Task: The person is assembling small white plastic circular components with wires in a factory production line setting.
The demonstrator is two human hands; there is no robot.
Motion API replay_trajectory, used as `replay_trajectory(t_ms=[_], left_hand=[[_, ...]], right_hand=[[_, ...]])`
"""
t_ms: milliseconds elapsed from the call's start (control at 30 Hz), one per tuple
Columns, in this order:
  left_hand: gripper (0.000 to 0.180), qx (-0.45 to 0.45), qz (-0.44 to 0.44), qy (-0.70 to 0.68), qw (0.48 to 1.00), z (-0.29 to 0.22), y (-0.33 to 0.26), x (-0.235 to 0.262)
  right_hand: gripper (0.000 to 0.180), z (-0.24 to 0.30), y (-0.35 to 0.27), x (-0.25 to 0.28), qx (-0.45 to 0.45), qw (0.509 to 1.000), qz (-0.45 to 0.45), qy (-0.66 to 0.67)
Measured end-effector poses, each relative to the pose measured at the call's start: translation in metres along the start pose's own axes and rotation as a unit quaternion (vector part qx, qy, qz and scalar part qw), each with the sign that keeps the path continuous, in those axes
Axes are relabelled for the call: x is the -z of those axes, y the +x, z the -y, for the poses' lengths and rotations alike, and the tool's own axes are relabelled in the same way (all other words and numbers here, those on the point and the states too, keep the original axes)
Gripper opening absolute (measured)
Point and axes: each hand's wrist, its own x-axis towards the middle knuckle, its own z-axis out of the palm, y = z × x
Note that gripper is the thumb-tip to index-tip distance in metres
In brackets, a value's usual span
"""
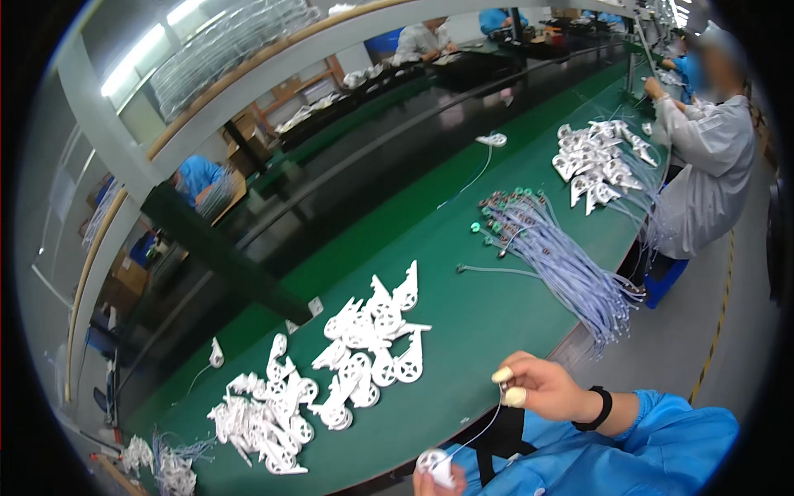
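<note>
The right hand [538, 384] is raised just above the near edge of the green table [488, 322], and its thumb and forefinger are pinched closed on a small dark piece at the end of a thin white wire [475, 434]. This wire goes down and to the left to the left hand [434, 473], which is at the bottom edge of the picture and only partly visible; its fingers are closed around a small round white plastic part [432, 463]. The right wrist carries a black band [600, 408], and the sleeve is bright blue. On the table, just in front of the hands, lies a pile of white plastic wheel-shaped pieces [372, 347], some of them overlapping, and a second, more tangled heap of the same pieces [260, 417] lies more to the left. Further to the right, a thick bundle of pale blue-grey cables [562, 264] lies across the table, with small green and dark ends at its far side and its near ends hanging over the table edge. Beyond it, another group of white pieces [600, 161] lies in front of a co-worker in a light grey coat [711, 174], who sits at the right side of the table. Other people in blue sit on the far side of the line
</note>
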Motion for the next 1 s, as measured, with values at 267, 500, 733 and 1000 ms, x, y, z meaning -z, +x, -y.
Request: replay_trajectory(t_ms=[267,500,733,1000], left_hand=[[0.054,-0.072,0.202,0.009,0.977,0.024,0.024,-0.053],[0.044,-0.196,0.111,0.267,0.937,0.018,0.008,-0.080],[0.038,-0.204,0.111,0.294,0.927,0.022,0.010,-0.077],[0.036,-0.229,0.055,0.289,0.928,0.031,0.021,-0.069]], right_hand=[[0.031,0.005,-0.010,-0.033,0.186,0.898,0.096,-0.386],[0.029,0.008,-0.009,-0.037,0.187,0.899,0.054,-0.393],[0.026,0.000,-0.004,-0.035,0.199,0.901,0.048,-0.383],[0.024,0.001,0.004,-0.031,0.272,0.830,0.124,-0.471]])
